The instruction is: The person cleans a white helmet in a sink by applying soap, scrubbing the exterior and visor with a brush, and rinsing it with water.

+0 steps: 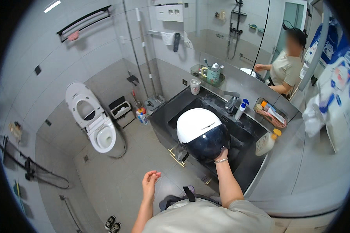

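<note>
A white helmet (198, 123) with a dark visor (209, 143) is over the black sink. Its strap (181, 152) hangs at the lower left side. My right hand (222, 154) grips the helmet by its near edge below the visor, and most of those fingers are hidden by it. To the left of the counter, my left hand (151, 180) is raised in the air, apart from the helmet. Its fingers are loosely bent with nothing in them.
A faucet (232, 101), a blue-topped pump bottle (242, 109), a paper cup (195, 86) and a yellow-topped pump bottle (267, 142) stand around the black sink (245, 134). An open toilet (105, 138) and a small bin (121, 110) are left. A mirror (221, 35) lines the wall.
</note>
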A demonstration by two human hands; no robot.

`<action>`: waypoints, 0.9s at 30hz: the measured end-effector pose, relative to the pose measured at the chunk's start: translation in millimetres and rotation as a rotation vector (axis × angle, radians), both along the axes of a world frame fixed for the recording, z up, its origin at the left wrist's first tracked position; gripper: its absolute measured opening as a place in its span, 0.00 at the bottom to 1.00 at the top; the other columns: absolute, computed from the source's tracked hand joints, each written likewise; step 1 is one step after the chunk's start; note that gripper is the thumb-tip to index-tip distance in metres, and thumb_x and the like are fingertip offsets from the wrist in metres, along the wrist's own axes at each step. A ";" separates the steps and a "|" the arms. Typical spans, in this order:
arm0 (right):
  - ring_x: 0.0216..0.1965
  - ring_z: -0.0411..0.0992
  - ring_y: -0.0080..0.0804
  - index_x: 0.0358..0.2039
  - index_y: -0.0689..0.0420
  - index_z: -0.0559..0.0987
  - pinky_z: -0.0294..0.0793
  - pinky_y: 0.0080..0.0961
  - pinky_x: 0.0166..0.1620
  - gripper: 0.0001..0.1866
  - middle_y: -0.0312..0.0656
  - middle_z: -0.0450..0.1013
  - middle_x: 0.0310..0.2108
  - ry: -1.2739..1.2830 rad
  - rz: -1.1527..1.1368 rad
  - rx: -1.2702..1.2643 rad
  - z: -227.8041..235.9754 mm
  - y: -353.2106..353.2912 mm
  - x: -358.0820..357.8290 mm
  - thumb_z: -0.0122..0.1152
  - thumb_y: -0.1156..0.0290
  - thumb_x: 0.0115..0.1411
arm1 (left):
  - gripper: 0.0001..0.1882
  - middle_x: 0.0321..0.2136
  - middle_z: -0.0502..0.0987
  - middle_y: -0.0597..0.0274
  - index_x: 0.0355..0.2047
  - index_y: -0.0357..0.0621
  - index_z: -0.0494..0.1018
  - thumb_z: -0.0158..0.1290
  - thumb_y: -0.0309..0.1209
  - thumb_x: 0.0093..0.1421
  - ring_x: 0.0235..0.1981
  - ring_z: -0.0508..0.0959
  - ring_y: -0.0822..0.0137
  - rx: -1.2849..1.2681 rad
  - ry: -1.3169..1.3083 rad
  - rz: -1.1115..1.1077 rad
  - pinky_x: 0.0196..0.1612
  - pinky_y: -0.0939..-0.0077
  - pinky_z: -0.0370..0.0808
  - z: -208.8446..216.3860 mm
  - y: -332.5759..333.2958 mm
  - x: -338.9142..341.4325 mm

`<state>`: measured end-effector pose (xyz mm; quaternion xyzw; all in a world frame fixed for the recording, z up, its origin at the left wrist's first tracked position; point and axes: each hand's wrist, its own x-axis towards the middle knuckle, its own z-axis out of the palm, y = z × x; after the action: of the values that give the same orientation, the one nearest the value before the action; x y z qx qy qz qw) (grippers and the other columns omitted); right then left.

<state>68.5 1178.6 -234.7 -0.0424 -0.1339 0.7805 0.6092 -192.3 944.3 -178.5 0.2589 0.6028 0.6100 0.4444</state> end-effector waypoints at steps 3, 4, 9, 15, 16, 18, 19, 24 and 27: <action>0.51 0.63 0.44 0.50 0.60 0.68 0.60 0.40 0.56 0.23 0.44 0.65 0.52 -0.045 -0.170 -0.387 -38.5 20.2 12.9 0.36 0.58 0.62 | 0.11 0.36 0.76 0.60 0.41 0.41 0.68 0.44 0.33 0.62 0.38 0.74 0.73 0.015 0.046 -0.113 0.43 0.81 0.66 0.0 79.3 -20.8; 0.52 0.62 0.45 0.50 0.60 0.68 0.59 0.41 0.57 0.23 0.44 0.64 0.53 0.084 -0.127 -0.259 -65.1 27.4 25.7 0.36 0.59 0.62 | 0.11 0.36 0.76 0.60 0.41 0.41 0.68 0.45 0.32 0.61 0.39 0.74 0.73 -0.011 0.063 -0.179 0.44 0.81 0.66 2.0 108.6 -24.4; 0.48 0.66 0.39 0.48 0.61 0.69 0.65 0.35 0.52 0.20 0.45 0.67 0.48 -0.206 -0.430 -0.213 -95.0 26.8 26.1 0.47 0.62 0.59 | 0.12 0.38 0.74 0.57 0.43 0.35 0.67 0.47 0.26 0.60 0.42 0.72 0.70 0.009 -0.056 -0.474 0.47 0.79 0.68 -28.8 248.5 -31.9; 0.45 0.68 0.39 0.47 0.63 0.69 0.67 0.32 0.48 0.22 0.46 0.69 0.44 -1.724 -0.838 -0.116 -2.3 18.5 -15.0 0.57 0.67 0.52 | 0.17 0.45 0.70 0.66 0.51 0.47 0.62 0.44 0.36 0.62 0.46 0.69 0.72 -0.092 0.116 -0.835 0.48 0.79 0.63 -118.3 367.9 -24.6; 0.46 0.67 0.39 0.47 0.63 0.69 0.67 0.32 0.48 0.23 0.46 0.69 0.45 -1.721 -0.798 -0.193 -4.8 5.5 -14.6 0.57 0.66 0.53 | 0.18 0.46 0.70 0.66 0.52 0.48 0.62 0.42 0.39 0.63 0.48 0.68 0.70 -0.269 0.034 -0.903 0.50 0.74 0.62 -106.1 378.6 -15.3; 0.46 0.67 0.40 0.48 0.63 0.68 0.66 0.32 0.49 0.23 0.46 0.68 0.45 -1.628 -0.719 -0.358 -13.3 -14.0 -12.3 0.56 0.65 0.53 | 0.23 0.49 0.67 0.65 0.54 0.51 0.59 0.37 0.48 0.63 0.52 0.65 0.66 -0.566 -0.381 -0.994 0.55 0.62 0.58 -93.4 397.7 1.8; 0.47 0.66 0.40 0.48 0.63 0.68 0.66 0.32 0.49 0.24 0.46 0.68 0.46 -1.567 -0.692 -0.437 -16.8 -22.2 -13.7 0.55 0.64 0.53 | 0.27 0.52 0.66 0.64 0.55 0.53 0.59 0.33 0.54 0.62 0.54 0.63 0.64 -0.663 -0.632 -1.059 0.56 0.57 0.56 -91.3 406.7 5.0; 0.48 0.65 0.40 0.50 0.62 0.66 0.64 0.33 0.51 0.26 0.46 0.66 0.48 -1.163 -0.636 -0.701 -43.7 -15.5 3.7 0.54 0.61 0.54 | 0.36 0.58 0.58 0.62 0.59 0.53 0.53 0.28 0.61 0.59 0.59 0.57 0.60 -0.690 -0.860 -1.170 0.59 0.55 0.50 -71.4 433.8 26.9; 0.49 0.64 0.41 0.51 0.62 0.66 0.63 0.33 0.52 0.27 0.46 0.65 0.49 -0.937 -0.594 -0.784 -65.6 13.3 24.2 0.52 0.59 0.55 | 0.36 0.58 0.57 0.62 0.59 0.52 0.54 0.29 0.61 0.59 0.60 0.55 0.62 -0.668 -0.741 -1.165 0.59 0.54 0.51 -92.4 450.0 23.2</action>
<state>92.7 1191.9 -300.3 -0.6287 -0.0734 0.4703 0.6149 -169.1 1394.3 -271.0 0.1651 0.3330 0.1097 0.9219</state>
